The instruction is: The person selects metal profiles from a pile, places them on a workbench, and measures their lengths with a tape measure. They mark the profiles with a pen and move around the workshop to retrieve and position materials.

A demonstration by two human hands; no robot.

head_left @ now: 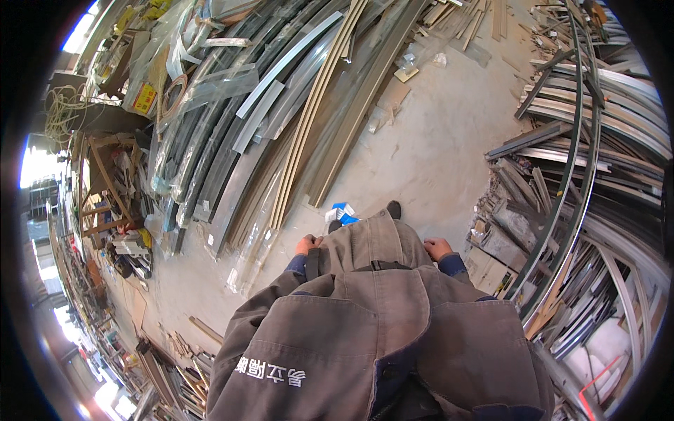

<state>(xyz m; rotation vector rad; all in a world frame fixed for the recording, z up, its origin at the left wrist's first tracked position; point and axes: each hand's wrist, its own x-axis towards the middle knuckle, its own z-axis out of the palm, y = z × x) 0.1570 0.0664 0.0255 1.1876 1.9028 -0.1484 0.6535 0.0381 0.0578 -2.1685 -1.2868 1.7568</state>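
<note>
I look down my own grey work jacket (372,309) to a concrete floor (435,133). My left hand (307,245) rests against the jacket's left side, beside a dark strap, with its fingers partly hidden by the cloth. My right hand (437,248) hangs at the jacket's right side with loosely curled fingers and nothing in it. My dark shoes (394,209) show just beyond the jacket hem. A small blue and white package (342,212) lies on the floor by my feet.
Long metal and tan profiles (309,105), some wrapped in clear plastic, lie in a pile on the left. Racks of metal bars and offcuts (583,161) fill the right. Wooden frames and clutter (105,189) stand far left, and scrap strips (175,351) lie lower left.
</note>
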